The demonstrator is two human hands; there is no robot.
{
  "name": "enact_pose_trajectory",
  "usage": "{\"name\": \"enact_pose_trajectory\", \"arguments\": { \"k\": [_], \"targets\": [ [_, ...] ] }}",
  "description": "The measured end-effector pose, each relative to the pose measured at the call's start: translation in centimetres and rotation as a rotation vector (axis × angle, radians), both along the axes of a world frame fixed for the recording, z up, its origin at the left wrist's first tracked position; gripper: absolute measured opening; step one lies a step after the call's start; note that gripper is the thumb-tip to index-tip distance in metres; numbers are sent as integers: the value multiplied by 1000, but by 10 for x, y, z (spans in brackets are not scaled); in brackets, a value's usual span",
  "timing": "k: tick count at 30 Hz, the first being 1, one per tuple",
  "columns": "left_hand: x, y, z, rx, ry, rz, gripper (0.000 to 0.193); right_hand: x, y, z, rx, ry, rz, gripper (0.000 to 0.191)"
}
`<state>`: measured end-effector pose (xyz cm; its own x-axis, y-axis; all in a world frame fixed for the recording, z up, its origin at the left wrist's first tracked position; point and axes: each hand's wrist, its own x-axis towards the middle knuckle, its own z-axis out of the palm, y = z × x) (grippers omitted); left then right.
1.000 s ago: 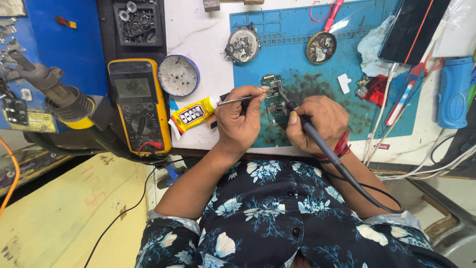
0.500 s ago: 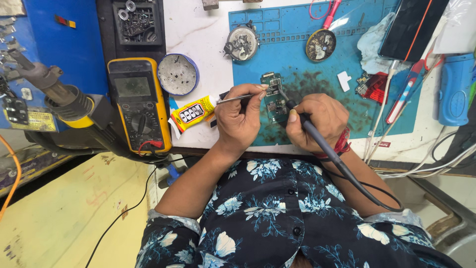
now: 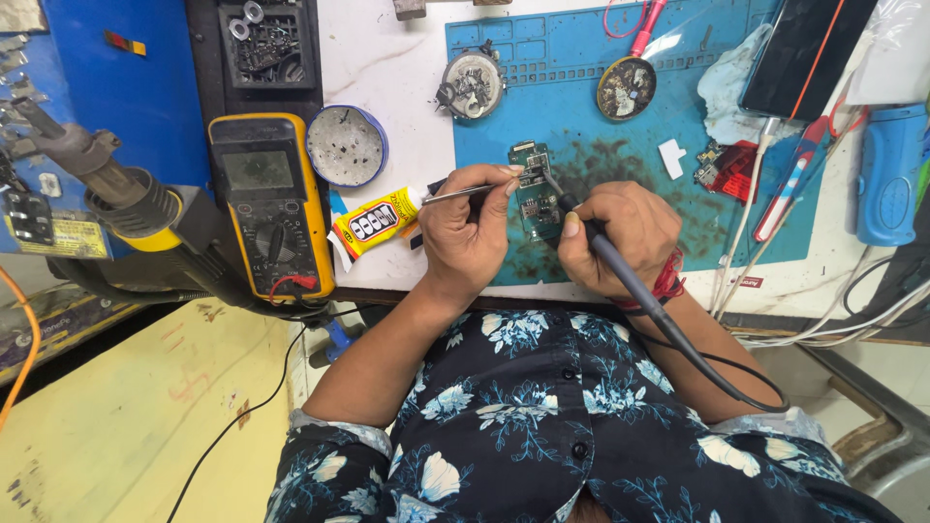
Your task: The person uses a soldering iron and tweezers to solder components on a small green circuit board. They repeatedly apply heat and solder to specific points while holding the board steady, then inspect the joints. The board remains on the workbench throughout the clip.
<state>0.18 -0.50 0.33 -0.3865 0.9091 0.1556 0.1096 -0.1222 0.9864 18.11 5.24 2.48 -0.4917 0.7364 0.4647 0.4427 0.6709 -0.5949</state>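
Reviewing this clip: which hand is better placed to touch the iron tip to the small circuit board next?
Right, likely. The right hand grips the soldering iron with its tip at the circuit board. The left hand holds tweezers against the board.

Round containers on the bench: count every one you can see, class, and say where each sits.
3. A blue-rimmed dish sits beside the yellow multimeter; two round tins rest along the blue mat's far edge. Others may lie outside the frame.

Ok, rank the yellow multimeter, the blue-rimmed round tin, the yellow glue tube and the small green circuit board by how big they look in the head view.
1. Yellow multimeter, clearly the largest.
2. Blue-rimmed round tin.
3. Yellow glue tube and small green circuit board: these look about alike, and the hands hide part of the board, so no firm order between them.
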Motion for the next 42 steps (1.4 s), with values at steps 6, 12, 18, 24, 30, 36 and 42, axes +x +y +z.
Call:
{"name": "enact_pose_trajectory", "arguments": {
  "k": [6,12,18,24,30,36,42],
  "targets": [
    [1,0,1,-1,8,1,12,1,0,0,-15,4,-9,16],
    [1,0,0,1,9,-1,12,0,0,-1,8,4,-14,17],
    [0,0,0,-4,-13,-6,11,1,-1,0,-2,14,-7,15],
    [0,0,0,1,-11,2,11,-1,0,0,-7,27,-13,15],
    [0,0,-1,-13,32,8,11,0,0,1,-17,20,-23,14],
    [-1,1,-3,19,9,1,11,-2,0,0,-17,31,-22,15],
    [0,0,-4,-2,13,3,11,-1,0,0,-11,26,-34,15]
  ]
}}
